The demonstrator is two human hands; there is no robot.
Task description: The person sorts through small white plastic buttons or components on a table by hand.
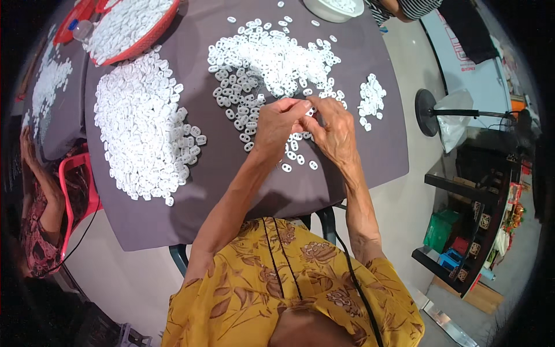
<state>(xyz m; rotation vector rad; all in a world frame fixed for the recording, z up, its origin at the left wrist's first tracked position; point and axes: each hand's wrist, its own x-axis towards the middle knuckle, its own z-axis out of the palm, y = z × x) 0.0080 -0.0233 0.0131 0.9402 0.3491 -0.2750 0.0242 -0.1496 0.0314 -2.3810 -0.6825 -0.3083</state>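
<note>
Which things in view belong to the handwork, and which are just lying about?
Likely in use:
Left hand, right hand
Small white oval two-holed pieces
Round red basket of white pieces
Round white bowl

Apparently lying about:
Black cloth
Translucent white plastic bag

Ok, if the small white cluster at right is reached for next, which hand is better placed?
Probably the right hand: it lies nearer the small white cluster; the left hand is farther left.

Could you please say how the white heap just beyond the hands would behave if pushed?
The heap would probably spread, being many loose pieces. Each looks small, oval and flattish, so likely light and apt to slide rather than roll.
</note>
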